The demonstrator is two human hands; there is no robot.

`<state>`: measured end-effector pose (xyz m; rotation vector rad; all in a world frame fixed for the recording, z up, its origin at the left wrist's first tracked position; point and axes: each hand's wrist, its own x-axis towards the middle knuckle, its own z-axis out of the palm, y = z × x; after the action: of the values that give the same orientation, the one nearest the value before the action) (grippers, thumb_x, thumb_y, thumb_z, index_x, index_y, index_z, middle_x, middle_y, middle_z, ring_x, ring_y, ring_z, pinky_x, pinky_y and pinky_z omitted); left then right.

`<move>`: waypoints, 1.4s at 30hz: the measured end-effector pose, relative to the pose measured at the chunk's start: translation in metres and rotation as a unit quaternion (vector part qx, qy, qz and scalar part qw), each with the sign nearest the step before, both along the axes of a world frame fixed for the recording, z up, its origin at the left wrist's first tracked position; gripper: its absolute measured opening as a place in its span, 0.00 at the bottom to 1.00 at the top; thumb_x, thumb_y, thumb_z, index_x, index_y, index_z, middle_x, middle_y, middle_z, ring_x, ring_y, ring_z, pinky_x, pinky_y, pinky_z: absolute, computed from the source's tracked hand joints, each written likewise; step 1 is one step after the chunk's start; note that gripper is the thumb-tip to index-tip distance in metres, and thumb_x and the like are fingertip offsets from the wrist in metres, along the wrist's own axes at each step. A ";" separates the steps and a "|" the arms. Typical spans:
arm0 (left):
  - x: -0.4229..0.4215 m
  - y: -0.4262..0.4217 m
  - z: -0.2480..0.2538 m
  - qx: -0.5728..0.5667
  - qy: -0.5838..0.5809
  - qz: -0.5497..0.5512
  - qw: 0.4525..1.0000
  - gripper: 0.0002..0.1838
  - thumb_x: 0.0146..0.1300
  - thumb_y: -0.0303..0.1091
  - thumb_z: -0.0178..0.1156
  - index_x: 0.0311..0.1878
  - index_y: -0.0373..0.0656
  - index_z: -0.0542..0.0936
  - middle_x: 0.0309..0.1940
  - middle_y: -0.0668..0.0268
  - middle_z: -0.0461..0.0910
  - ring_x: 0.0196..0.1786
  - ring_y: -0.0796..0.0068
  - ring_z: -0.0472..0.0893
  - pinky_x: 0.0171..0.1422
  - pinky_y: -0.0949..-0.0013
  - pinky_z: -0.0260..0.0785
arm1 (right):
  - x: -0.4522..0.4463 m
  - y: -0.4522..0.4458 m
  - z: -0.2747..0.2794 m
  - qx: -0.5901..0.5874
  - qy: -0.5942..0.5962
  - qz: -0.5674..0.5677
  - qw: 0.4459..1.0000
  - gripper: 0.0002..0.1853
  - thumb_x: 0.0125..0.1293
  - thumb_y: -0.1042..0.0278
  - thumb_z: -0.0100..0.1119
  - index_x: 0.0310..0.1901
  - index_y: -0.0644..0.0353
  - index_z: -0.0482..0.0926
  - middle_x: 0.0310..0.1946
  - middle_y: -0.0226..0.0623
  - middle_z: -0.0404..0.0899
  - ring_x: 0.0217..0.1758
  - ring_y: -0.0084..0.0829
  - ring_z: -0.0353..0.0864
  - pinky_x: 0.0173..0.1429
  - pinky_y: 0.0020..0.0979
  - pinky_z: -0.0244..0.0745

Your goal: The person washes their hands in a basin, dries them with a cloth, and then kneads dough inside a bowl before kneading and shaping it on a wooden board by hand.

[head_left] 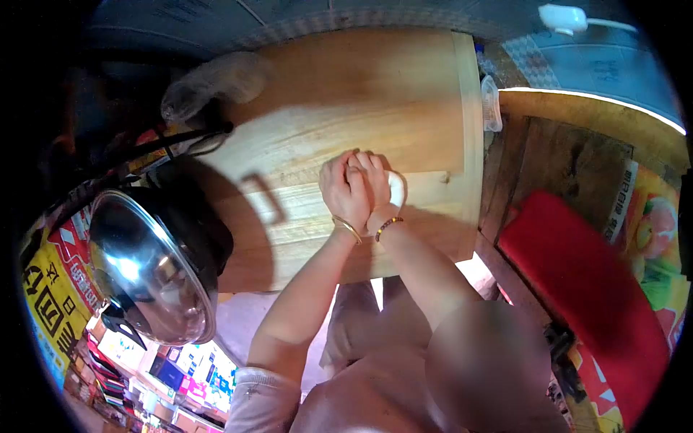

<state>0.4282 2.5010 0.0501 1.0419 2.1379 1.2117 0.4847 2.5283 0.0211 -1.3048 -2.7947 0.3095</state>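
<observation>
On the wooden board (310, 94), a smooth white piece (395, 189), perhaps dough, shows at the right edge of my hands. My left hand (345, 189), with a gold bangle at its wrist, lies over and against my right hand (375, 180), which has a beaded bracelet. The fingers of both are bent and pressed together on top of the white piece. Most of it is hidden beneath them.
A pot with a shiny domed lid (151, 267) stands left of the board. A clear plastic bag (191, 90) lies at the back left. A clear plastic container (491, 105) is beside the board's right edge. Red cloth (577, 289) covers something at the right.
</observation>
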 end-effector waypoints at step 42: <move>-0.007 -0.022 -0.004 0.029 -0.047 -0.015 0.998 0.14 0.68 0.31 0.45 0.47 0.35 0.78 0.44 0.55 0.77 0.47 0.62 0.76 0.55 0.65 0.66 | 0.001 -0.024 -0.007 -0.047 0.070 -0.045 0.995 0.07 0.53 0.62 0.53 0.32 0.52 0.75 0.35 0.30 0.73 0.45 0.30 0.71 0.50 0.32 0.65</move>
<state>0.4211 2.4792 0.0458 1.0180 2.0194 1.2899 0.4854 2.5045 0.0141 -1.3657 -2.6267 0.5121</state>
